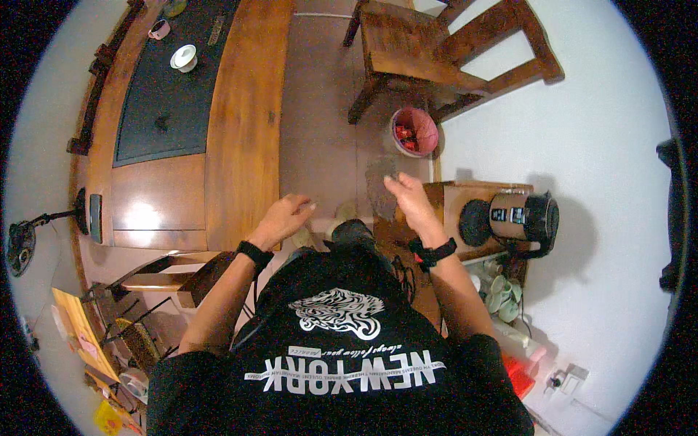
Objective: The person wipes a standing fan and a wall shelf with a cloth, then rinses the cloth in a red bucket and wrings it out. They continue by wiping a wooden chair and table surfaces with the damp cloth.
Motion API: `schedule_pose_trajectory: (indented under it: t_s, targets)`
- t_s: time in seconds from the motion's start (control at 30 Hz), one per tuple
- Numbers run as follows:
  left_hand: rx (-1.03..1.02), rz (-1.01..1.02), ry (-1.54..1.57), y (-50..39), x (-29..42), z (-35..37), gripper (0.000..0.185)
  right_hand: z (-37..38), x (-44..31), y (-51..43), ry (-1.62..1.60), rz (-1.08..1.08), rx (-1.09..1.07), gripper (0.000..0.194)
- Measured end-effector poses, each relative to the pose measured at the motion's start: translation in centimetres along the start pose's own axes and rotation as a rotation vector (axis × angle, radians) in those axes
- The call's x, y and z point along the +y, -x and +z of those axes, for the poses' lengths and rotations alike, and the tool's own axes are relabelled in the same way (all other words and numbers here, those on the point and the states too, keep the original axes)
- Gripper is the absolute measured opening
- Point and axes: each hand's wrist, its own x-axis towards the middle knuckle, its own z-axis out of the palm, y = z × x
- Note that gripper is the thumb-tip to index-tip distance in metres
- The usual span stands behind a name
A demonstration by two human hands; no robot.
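Note:
My left hand is above the edge of the wooden table, its fingers loosely bent and nothing visible in it. My right hand is over the floor beside a wooden cabinet, below the pink waste bin in the picture; its fingers are bent, and whether they pinch something small cannot be told. An electric kettle stands on the cabinet, to the right of this hand. On the table's dark inset tray are a white lidded bowl and a small pink cup.
A wooden chair stands beyond the bin, against the white wall. Another chair is by the table's near end. A phone-like dark object lies at the table's far left. Several green cups are right of my right forearm.

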Motion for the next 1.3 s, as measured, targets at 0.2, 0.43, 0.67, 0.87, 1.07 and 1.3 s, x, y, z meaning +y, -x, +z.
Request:
schedule_pose_trajectory:
  t_s: [0.2, 0.43, 0.67, 0.87, 1.07, 1.3]
  targets:
    - [0.168, -0.175, 0.127, -1.4, -1.6, -1.8, 0.043, -2.4, -4.6, -12.1, -0.413, -0.077, -0.007, 0.031]
    - [0.243, -0.388, 0.218, -7.2, 1.2, -3.8, 0.044, -6.6, -5.9, -28.6, -0.456, -0.053, 0.095, 0.033]
    - [0.291, -0.396, 0.191, -14.3, 4.7, -5.4, 0.044, -9.1, -7.4, -36.3, -0.235, 0.029, 0.249, 0.031]
    - [0.297, -0.352, 0.070, -18.9, 5.8, -7.9, 0.042, -11.8, -8.9, -39.2, -0.180, 0.009, 0.221, 0.016]
    - [0.250, -0.338, 0.099, -23.1, 6.5, -8.9, 0.045, -15.7, -7.7, -42.7, -0.045, -0.073, 0.281, 0.020]
    - [0.115, -0.315, 0.089, -28.9, 7.3, -9.5, 0.045, -16.5, -7.4, -42.7, 0.576, -0.234, 0.204, 0.040]
